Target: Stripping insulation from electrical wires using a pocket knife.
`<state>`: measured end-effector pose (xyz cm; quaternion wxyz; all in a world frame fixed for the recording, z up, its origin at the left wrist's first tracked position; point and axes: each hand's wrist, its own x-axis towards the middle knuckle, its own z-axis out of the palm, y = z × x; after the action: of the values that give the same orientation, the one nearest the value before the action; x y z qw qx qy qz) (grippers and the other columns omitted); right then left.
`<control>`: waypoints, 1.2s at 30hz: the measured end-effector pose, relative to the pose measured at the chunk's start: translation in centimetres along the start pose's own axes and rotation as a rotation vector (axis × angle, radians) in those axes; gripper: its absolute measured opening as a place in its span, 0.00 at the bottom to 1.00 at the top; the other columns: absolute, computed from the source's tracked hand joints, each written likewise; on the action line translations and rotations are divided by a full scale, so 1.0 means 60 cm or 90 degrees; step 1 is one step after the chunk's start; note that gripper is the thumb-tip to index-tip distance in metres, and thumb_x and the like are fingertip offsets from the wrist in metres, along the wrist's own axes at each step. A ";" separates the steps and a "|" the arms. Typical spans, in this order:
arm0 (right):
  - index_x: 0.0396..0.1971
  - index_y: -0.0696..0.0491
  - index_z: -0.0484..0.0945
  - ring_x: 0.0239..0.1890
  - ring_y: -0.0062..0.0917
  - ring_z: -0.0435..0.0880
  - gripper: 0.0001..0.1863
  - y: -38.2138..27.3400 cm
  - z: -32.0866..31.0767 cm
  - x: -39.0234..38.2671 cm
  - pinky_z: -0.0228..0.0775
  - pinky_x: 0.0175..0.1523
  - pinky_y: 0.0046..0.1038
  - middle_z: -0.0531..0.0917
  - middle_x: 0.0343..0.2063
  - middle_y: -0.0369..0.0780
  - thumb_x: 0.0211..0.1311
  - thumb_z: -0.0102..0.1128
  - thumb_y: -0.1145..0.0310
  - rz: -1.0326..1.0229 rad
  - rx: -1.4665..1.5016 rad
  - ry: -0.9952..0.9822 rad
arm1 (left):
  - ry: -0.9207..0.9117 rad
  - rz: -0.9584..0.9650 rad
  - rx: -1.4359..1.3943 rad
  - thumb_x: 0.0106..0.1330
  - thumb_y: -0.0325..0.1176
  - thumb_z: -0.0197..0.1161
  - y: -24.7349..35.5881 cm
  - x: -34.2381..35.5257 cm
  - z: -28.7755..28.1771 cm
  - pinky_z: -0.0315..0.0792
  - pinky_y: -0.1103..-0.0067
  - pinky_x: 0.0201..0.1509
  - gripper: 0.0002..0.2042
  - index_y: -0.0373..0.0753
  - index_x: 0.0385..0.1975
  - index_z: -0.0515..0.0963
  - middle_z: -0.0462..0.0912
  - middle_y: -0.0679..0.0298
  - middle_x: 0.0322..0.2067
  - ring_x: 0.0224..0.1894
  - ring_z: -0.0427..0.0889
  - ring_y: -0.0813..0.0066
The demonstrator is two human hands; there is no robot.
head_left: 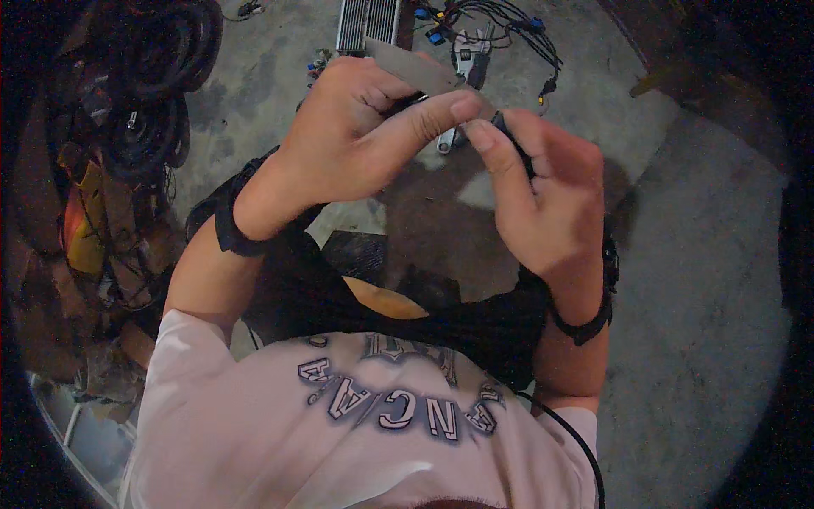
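Note:
A flat grey blade-like piece [414, 69] is held up in front of me, running from upper left down toward my right thumb. My left hand [360, 127] is closed on it, thumb pressed along its near edge. My right hand [547, 174] is also closed, its thumb and fingertips meeting the piece's right end. Between the right fingers shows a small dark part [498, 124]; whether it joins the grey piece is hidden. Both thumb tips are close together. Beyond the hands, a silver adjustable wrench [465, 57] lies on the floor, partly covered by my fingers.
A finned metal box [353, 25] stands at the far edge beside a tangle of black wires [506, 12] with blue connectors. Coiled black hoses [161, 51] and brown scraps [80, 314] are heaped on the left. Concrete floor [695, 254] stretches to the right.

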<state>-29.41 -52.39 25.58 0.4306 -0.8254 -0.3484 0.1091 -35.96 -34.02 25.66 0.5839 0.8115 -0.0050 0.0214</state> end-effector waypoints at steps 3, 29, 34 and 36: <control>0.19 0.56 0.71 0.17 0.46 0.71 0.13 0.002 -0.002 0.003 0.59 0.21 0.38 0.70 0.14 0.47 0.58 0.61 0.66 -0.015 0.005 0.006 | 0.014 0.003 0.053 0.63 0.34 0.62 -0.006 0.000 0.001 0.64 0.82 0.20 0.09 0.34 0.28 0.81 0.75 0.65 0.14 0.17 0.71 0.84; 0.32 0.58 0.82 0.24 0.12 0.76 0.09 0.058 -0.002 0.038 0.65 0.28 0.16 0.82 0.23 0.32 0.59 0.61 0.67 0.296 0.540 0.000 | -0.075 -0.184 -0.264 0.70 0.37 0.49 -0.041 0.026 0.049 0.54 0.85 0.24 0.13 0.36 0.25 0.72 0.63 0.76 0.17 0.21 0.60 0.89; 0.29 0.56 0.81 0.16 0.08 0.68 0.07 0.069 -0.010 0.035 0.53 0.19 0.14 0.78 0.19 0.29 0.57 0.62 0.67 0.353 0.591 -0.014 | -0.084 -0.228 -0.314 0.70 0.38 0.50 -0.052 0.027 0.063 0.54 0.85 0.25 0.11 0.37 0.31 0.74 0.67 0.75 0.21 0.23 0.61 0.87; 0.28 0.55 0.81 0.14 0.07 0.65 0.07 0.070 -0.010 0.036 0.49 0.17 0.14 0.76 0.18 0.28 0.56 0.62 0.67 0.366 0.599 0.002 | -0.082 -0.232 -0.322 0.70 0.38 0.51 -0.055 0.028 0.065 0.55 0.85 0.26 0.11 0.38 0.31 0.74 0.67 0.75 0.21 0.23 0.61 0.88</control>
<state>-25.51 -52.93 22.89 0.7067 -0.6057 -0.0219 0.3651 -34.04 -36.66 21.36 0.7599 0.6277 0.0986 -0.1371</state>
